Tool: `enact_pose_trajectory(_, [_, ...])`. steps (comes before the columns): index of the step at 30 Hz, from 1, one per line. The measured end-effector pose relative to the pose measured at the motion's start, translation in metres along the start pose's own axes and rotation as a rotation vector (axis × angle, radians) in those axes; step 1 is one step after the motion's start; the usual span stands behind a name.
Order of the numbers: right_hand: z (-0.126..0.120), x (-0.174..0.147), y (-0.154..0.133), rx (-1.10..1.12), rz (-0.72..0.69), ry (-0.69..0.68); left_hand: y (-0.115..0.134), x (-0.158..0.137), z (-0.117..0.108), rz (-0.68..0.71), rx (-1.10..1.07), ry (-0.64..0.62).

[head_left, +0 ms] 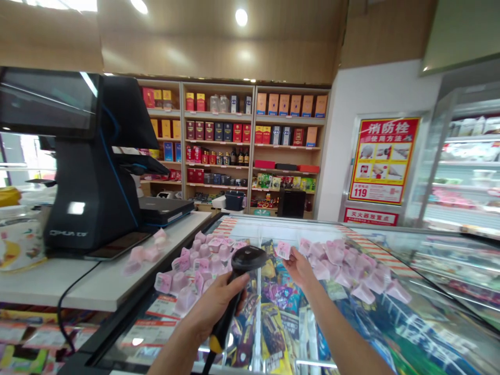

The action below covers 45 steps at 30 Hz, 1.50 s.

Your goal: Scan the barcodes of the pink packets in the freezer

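My left hand (224, 302) is wrapped round the handle of a black barcode scanner (250, 258) with a yellow patch near its cable end. The scanner's head points right, toward my other hand. Between the fingers of my right hand (297, 266) is a small pink cup (284, 249), its barcode label turned toward me. Many like it lie on the freezer's glass top (258, 291): a loose pile of pink cups (203, 263) on the left and another pile of pink cups (344, 260) on the right. Packaged ice creams (273, 333) show through the glass.
On the left counter (97, 284) stand a black checkout terminal (89, 172), several more pink cups (146, 255) and a white patterned container (21, 239). A black cable (62, 297) hangs over the counter's edge. Behind are shelves of boxes (219, 130); a refrigerated case (469, 172) is at right.
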State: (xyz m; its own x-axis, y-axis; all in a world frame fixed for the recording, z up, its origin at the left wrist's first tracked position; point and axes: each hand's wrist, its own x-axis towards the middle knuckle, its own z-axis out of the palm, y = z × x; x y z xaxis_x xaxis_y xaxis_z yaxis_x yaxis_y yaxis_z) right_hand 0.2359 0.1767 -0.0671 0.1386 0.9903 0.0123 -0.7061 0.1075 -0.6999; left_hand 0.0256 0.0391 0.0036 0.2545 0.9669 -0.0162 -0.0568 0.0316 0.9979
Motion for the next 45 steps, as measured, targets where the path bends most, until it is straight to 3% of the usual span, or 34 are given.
enact_pose_trajectory(5, [-0.001, 0.004, -0.006, 0.049, 0.011, 0.009, -0.003, 0.002, 0.007, -0.004, 0.021, -0.019])
enact_pose_trajectory(12, [-0.011, 0.008, -0.024, -0.006, -0.117, 0.027, -0.005, 0.009, 0.006, -0.032, -0.02, 0.027])
enact_pose_trajectory(18, [-0.01, 0.011, -0.02, 0.001, -0.102, 0.012, -0.006, 0.004, 0.004, -0.011, -0.007, -0.072])
enact_pose_trajectory(23, [-0.006, 0.009, -0.022, 0.014, -0.105, 0.006, -0.006, 0.004, 0.002, -0.05, -0.038, 0.018])
enact_pose_trajectory(33, [0.007, 0.007, -0.024, 0.054, -0.076, 0.051, 0.003, 0.001, 0.007, -0.004, -0.019, 0.019])
enact_pose_trajectory(41, [0.01, 0.008, -0.027, 0.01, -0.126, -0.043, 0.012, -0.023, 0.007, -0.038, -0.02, -0.104])
enact_pose_trajectory(45, [0.01, 0.008, -0.028, -0.013, -0.161, -0.061, 0.011, -0.021, 0.011, -0.048, -0.01, -0.12])
